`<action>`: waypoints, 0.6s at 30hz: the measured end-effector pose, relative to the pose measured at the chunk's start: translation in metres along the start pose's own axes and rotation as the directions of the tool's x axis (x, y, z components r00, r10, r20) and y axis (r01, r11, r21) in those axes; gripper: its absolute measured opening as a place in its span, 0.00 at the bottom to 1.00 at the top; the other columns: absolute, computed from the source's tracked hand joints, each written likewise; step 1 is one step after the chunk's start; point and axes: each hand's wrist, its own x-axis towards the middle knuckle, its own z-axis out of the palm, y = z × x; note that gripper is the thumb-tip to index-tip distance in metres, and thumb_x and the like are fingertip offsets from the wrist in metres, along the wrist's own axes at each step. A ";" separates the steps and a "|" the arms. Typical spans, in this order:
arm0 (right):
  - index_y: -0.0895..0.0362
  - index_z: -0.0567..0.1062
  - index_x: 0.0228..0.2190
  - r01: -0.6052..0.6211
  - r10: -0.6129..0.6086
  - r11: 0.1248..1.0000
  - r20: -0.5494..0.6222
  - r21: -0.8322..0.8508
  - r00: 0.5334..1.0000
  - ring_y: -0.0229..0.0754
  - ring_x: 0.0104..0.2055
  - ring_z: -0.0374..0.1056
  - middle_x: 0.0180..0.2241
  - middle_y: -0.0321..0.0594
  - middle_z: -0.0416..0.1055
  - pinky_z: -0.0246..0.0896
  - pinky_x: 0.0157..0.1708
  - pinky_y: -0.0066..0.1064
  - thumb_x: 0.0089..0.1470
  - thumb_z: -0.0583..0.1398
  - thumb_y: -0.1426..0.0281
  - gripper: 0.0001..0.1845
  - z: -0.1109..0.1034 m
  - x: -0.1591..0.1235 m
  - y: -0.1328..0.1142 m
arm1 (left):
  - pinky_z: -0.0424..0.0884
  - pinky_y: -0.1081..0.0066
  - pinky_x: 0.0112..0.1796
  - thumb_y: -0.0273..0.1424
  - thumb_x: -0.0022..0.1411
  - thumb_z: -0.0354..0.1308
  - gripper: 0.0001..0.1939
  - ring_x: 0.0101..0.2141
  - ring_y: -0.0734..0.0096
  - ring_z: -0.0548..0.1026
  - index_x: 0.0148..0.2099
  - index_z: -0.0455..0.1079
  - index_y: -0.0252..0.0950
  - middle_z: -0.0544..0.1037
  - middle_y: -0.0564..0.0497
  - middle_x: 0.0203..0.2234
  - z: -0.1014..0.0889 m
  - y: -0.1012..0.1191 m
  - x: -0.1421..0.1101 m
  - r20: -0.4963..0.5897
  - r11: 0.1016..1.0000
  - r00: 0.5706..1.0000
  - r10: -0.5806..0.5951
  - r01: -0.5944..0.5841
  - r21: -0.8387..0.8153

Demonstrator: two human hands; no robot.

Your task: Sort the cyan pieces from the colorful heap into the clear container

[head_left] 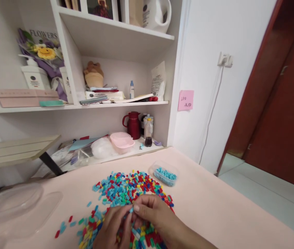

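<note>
On the pale pink table (214,207), near its front edge, both hands meet over a heap of small coloured beads (126,190) in red, blue, teal and yellow. The left hand (113,228) and the right hand (152,214) are each curled with fingertips pinched together, and between them sits one light blue bead (131,209), held just above the pile. Such a piece looks light, hard and smooth, so it would likely slip or roll from a loose pinch; a grip across its short sides with thumb and forefinger seems best. Just beyond the heap to the right stands a small clear tub (164,174) holding only light blue beads. At the far left lies a clear plastic lid (14,211), with nothing visible on it. A few stray beads lie apart on the left.
</note>
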 end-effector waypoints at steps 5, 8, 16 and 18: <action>0.60 0.73 0.24 0.053 -0.057 0.989 -0.023 -0.137 0.998 0.34 0.23 0.65 0.20 0.34 0.69 0.57 0.27 0.26 0.44 0.67 0.52 0.22 0.000 0.000 0.003 | 0.74 0.74 0.35 0.35 0.67 0.51 0.10 0.34 0.71 0.78 0.46 0.72 0.43 0.79 0.51 0.34 0.000 -0.001 -0.001 0.014 1.000 1.000 0.014 -0.014 0.014; 0.59 0.73 0.25 0.093 -0.101 0.966 -0.022 -0.242 0.995 0.35 0.24 0.64 0.21 0.34 0.68 0.56 0.26 0.26 0.49 0.64 0.54 0.20 0.000 -0.001 0.005 | 0.74 0.76 0.35 0.33 0.67 0.50 0.10 0.34 0.72 0.79 0.47 0.71 0.42 0.79 0.51 0.34 -0.004 -0.001 0.002 0.054 0.994 0.996 0.073 -0.077 0.083; 0.59 0.72 0.22 0.141 -0.230 0.795 -0.079 -0.590 0.970 0.36 0.25 0.61 0.20 0.34 0.65 0.55 0.27 0.27 0.50 0.57 0.67 0.10 0.006 -0.005 -0.002 | 0.74 0.77 0.35 0.30 0.65 0.54 0.11 0.35 0.70 0.81 0.48 0.71 0.36 0.82 0.47 0.37 -0.014 -0.018 0.007 0.138 0.749 0.851 0.506 -0.513 0.419; 0.59 0.72 0.22 0.136 -0.218 0.809 -0.078 -0.572 0.973 0.36 0.24 0.62 0.20 0.34 0.65 0.56 0.27 0.27 0.50 0.58 0.65 0.11 0.006 -0.004 -0.002 | 0.74 0.77 0.34 0.29 0.66 0.51 0.10 0.34 0.71 0.81 0.46 0.72 0.35 0.82 0.48 0.35 -0.015 -0.018 0.011 0.168 0.693 0.809 0.563 -0.573 0.436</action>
